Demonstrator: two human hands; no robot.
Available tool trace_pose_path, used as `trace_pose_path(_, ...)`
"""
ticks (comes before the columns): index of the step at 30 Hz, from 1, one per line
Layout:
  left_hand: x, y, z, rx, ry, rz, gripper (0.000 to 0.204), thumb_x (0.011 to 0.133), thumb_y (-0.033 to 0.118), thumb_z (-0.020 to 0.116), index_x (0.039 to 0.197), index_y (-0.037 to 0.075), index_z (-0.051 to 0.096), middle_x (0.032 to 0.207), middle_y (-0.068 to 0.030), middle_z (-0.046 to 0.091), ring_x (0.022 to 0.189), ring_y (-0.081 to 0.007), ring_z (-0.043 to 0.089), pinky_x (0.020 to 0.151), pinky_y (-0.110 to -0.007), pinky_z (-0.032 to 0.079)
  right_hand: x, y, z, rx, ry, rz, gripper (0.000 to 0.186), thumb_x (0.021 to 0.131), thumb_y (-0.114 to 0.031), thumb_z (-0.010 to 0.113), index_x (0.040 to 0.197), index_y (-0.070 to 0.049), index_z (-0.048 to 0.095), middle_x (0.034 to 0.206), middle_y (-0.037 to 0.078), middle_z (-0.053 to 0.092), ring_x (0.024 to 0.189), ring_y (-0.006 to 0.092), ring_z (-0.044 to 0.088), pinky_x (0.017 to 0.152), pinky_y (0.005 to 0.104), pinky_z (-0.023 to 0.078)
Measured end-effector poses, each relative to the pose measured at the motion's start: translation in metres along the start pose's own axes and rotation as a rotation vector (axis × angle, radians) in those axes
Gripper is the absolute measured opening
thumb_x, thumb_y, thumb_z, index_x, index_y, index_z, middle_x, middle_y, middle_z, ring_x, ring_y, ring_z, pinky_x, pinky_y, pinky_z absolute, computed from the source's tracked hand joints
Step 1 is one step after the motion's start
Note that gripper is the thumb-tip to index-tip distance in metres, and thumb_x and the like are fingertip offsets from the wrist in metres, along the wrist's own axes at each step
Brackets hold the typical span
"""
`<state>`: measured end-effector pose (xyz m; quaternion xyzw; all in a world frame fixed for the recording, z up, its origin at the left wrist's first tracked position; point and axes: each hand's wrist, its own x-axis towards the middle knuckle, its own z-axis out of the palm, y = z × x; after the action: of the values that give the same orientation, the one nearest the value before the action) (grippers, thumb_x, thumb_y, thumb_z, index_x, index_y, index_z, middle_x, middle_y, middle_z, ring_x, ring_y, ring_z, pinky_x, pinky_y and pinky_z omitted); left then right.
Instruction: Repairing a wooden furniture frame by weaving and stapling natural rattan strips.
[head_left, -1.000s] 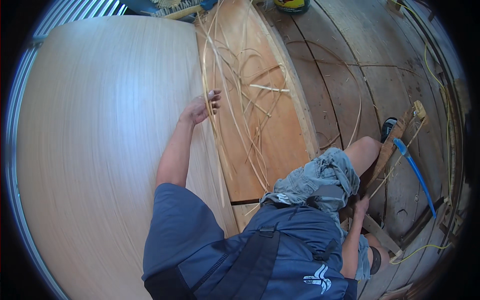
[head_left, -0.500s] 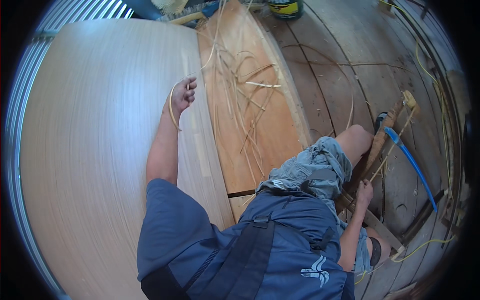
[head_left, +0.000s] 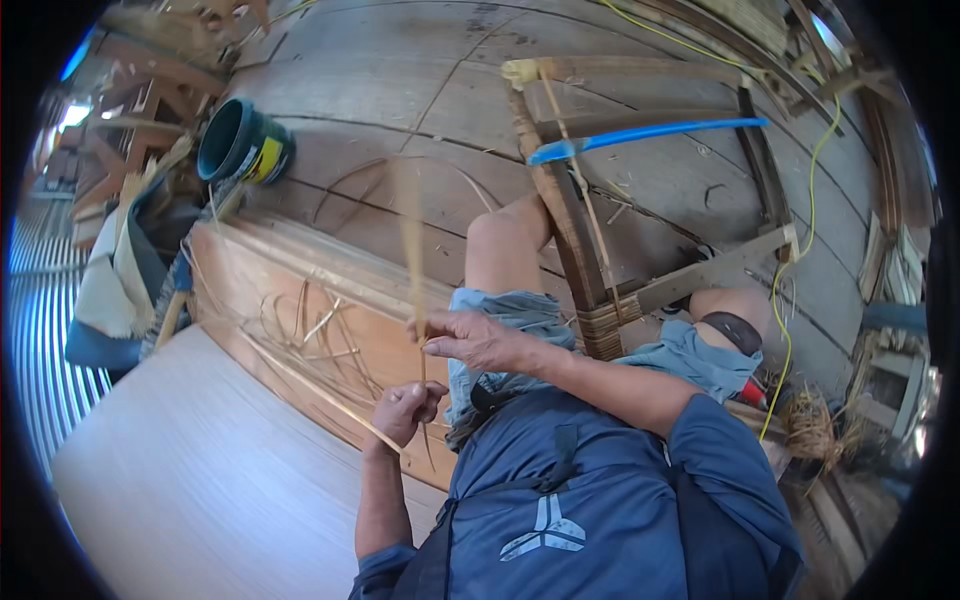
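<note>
In front of my waist, a narrow tan cane strip (head_left: 422,372) stands roughly upright between my hands, its upper part smeared by motion. My right hand (head_left: 470,340) pinches it between thumb and fingers. Just below and to the left, my left hand (head_left: 402,412) is closed around the strip's lower part, and a thin end pokes out beneath. Another pale strip (head_left: 335,398) crosses by my left wrist; whether that hand holds it too, I cannot tell. Beside my knees stands a wooden frame (head_left: 560,215) with strips wrapped round its near corner (head_left: 605,325) and a blue band (head_left: 650,135) across it.
Loose cane strips (head_left: 310,330) lie tangled on an orange-brown board (head_left: 250,290) to the left. A pale wood-grain panel (head_left: 200,450) is nearer me. Farther off are a dark green bucket (head_left: 245,145) and a yellow cord (head_left: 815,190) on the plank floor.
The view has swung toward the right. My right hand has left the frame and come to my left hand, where it now grips the strip. The hands were far apart before.
</note>
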<state>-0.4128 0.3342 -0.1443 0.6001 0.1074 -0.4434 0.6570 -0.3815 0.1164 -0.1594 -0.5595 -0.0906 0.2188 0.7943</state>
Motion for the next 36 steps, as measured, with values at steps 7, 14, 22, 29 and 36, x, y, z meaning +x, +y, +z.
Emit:
trace_pose_path(7,-0.003,-0.031,-0.027,0.079,-0.004,0.029,0.048,0.089,0.037,0.050,0.107,-0.006,0.059,0.102,-0.0122,0.062,0.090,-0.0202,0.059,0.079,-0.033,0.046,-0.003,-0.004,-0.003,0.335,0.050,0.118,0.020,0.092,-0.018,0.049,0.101,-0.001,0.055,0.080,0.002,0.058,0.076,0.0094,0.056,0.073,0.0229,0.045)
trace_pose_path(14,-0.075,-0.009,-0.099,1.032,0.277,-1.042,0.022,0.080,0.018,0.052,0.074,0.001,0.065,0.068,-0.0103,0.065,0.060,-0.0182,0.064,0.052,-0.029,0.049,-0.093,-0.137,-0.187,0.173,0.754,-0.264,0.030,0.088,-0.027,0.052,0.113,-0.010,0.056,0.062,-0.006,0.037,0.047,0.0032,0.036,0.039,0.0168,0.036)
trace_pose_path(22,0.146,0.068,-0.015,0.669,0.344,0.142,0.034,0.090,0.030,0.046,0.087,0.000,0.063,0.073,-0.0058,0.062,0.065,-0.0115,0.056,0.057,-0.025,0.043,-0.202,-0.151,-0.322,-1.050,1.261,0.553,0.019,0.075,-0.013,0.059,0.092,-0.004,0.058,0.074,0.014,0.059,0.066,0.0240,0.059,0.058,0.0354,0.046)
trace_pose_path(29,0.370,0.084,0.031,0.667,0.125,-0.086,0.034,0.089,0.032,0.045,0.102,0.005,0.060,0.095,-0.0051,0.064,0.082,-0.0110,0.058,0.067,-0.024,0.041,-0.228,0.028,-0.312,-0.718,0.867,1.023,0.028,0.070,0.003,0.058,0.097,0.000,0.054,0.063,0.016,0.060,0.050,0.0239,0.062,0.040,0.0352,0.047)
trace_pose_path(36,0.467,0.049,0.055,0.761,-0.248,-0.219,0.032,0.089,0.030,0.042,0.110,0.009,0.057,0.102,-0.0024,0.061,0.088,-0.0138,0.056,0.074,-0.029,0.043,-0.110,0.110,-0.334,-0.293,0.701,0.941,0.018,0.086,-0.013,0.046,0.097,-0.007,0.059,0.070,0.005,0.058,0.045,0.0145,0.052,0.037,0.0297,0.042)
